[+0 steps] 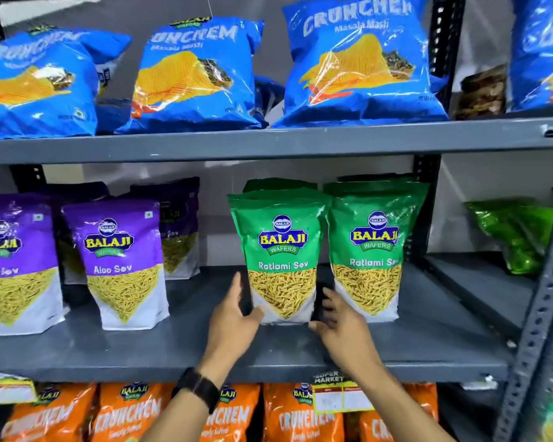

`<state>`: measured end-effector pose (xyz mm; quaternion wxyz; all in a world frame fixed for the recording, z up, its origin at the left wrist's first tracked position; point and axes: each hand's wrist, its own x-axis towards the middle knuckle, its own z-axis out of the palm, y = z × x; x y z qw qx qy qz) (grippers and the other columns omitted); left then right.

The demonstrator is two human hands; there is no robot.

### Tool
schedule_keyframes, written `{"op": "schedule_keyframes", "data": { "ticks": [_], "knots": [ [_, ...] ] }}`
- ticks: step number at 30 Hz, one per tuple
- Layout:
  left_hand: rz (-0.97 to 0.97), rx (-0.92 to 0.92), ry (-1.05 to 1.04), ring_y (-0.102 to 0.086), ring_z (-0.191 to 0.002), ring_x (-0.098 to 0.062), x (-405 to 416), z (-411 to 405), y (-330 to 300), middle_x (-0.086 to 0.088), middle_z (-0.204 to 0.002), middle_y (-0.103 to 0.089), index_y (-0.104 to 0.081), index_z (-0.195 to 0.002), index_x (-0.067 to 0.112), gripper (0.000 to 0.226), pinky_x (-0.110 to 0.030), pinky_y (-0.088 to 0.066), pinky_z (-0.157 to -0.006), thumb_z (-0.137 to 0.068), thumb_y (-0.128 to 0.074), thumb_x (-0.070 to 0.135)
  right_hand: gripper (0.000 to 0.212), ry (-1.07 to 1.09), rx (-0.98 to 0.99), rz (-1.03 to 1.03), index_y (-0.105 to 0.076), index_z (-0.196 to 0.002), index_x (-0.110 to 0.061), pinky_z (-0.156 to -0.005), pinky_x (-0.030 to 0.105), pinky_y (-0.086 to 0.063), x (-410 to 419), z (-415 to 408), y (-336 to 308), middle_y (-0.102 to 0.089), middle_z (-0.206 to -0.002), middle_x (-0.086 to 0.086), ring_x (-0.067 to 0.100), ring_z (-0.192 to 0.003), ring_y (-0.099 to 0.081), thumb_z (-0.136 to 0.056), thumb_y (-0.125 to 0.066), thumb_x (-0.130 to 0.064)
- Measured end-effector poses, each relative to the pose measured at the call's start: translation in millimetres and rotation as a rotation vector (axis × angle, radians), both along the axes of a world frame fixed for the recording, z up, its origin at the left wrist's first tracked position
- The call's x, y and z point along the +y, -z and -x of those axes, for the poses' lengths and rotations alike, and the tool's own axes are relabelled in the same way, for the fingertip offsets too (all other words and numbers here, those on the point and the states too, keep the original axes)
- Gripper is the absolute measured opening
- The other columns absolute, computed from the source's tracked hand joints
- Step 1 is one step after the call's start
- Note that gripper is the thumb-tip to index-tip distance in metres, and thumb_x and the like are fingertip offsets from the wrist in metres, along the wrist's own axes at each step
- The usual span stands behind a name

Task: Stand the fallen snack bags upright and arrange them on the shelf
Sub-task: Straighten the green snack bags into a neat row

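A green Ratlami Sev bag (281, 250) stands upright on the grey middle shelf (141, 349). My left hand (235, 317) touches its lower left edge, fingers spread and thumb at the base. My right hand (339, 323) is at its lower right corner, fingers apart; neither hand closes around the bag. A second green Ratlami Sev bag (372, 247) stands just to the right, with more green bags behind both. Two purple Aloo Sev bags (122, 263) (13, 266) stand upright at the left, others behind them.
Blue Crunchem bags (192, 78) line the top shelf. Orange Crunchem bags (125, 413) fill the bottom shelf behind a price tag (340, 397). A crumpled green bag (517, 231) lies in the neighbouring bay beyond the perforated upright post (537, 320).
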<state>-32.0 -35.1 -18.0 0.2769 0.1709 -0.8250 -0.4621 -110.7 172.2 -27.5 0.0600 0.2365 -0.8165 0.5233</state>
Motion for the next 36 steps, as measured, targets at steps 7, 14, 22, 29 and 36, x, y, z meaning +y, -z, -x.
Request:
{"op": "schedule_keyframes", "data": {
  "ticks": [7,14,22,29,36],
  "knots": [
    [0.071,-0.025,0.128,-0.072,-0.112,0.000,72.2,-13.9,-11.4,0.007,-0.126,-0.079,-0.063,-0.146,0.021,0.048,-0.027,-0.056,-0.107,-0.098,-0.068,0.026,0.059,0.338,0.093,0.212,-0.057,-0.137,-0.019,-0.102,0.050,-0.055,47.8,18.9,0.3,-0.068,-0.128,0.008,0.027,-0.115,-0.068,-0.083,-0.080,-0.009],
    [0.096,-0.288,0.193,-0.025,-0.163,-0.029,123.8,56.5,-19.2,-0.012,-0.178,-0.015,0.000,-0.169,0.008,0.097,-0.033,-0.026,-0.127,-0.102,-0.061,0.043,0.089,-0.042,-0.151,0.080,-0.042,-0.150,-0.029,-0.113,0.044,-0.047,66.3,79.5,-5.4,-0.066,-0.129,-0.019,0.016,-0.129,-0.061,-0.076,-0.090,-0.014],
    [-0.019,-0.201,0.190,-0.064,-0.134,-0.020,118.4,104.1,11.5,0.003,-0.152,-0.063,-0.048,-0.151,0.026,0.090,-0.047,-0.052,-0.114,-0.074,-0.080,0.060,0.085,0.050,-0.150,0.074,-0.037,-0.151,-0.041,-0.118,0.050,-0.041,102.0,105.6,8.3,-0.057,-0.150,-0.002,0.025,-0.141,-0.051,-0.079,-0.080,-0.028],
    [0.002,-0.163,0.254,-0.072,-0.116,-0.015,136.3,90.7,-5.7,0.010,-0.131,-0.075,-0.064,-0.131,0.030,0.044,-0.038,-0.057,-0.107,-0.090,-0.078,0.027,0.077,0.084,-0.121,0.098,-0.045,-0.144,-0.044,-0.115,0.052,-0.046,112.3,110.4,25.2,-0.065,-0.142,-0.009,0.021,-0.133,-0.059,-0.076,-0.079,-0.031],
    [0.018,-0.158,0.251,-0.070,-0.118,-0.019,141.8,86.6,-8.7,0.001,-0.138,-0.072,-0.061,-0.141,0.020,0.049,-0.037,-0.056,-0.105,-0.094,-0.074,0.028,0.088,0.124,-0.084,0.028,-0.033,-0.157,-0.038,-0.121,0.051,-0.039,112.3,99.3,16.2,-0.054,-0.156,-0.005,0.021,-0.146,-0.048,-0.083,-0.080,-0.032]
  ]
}}
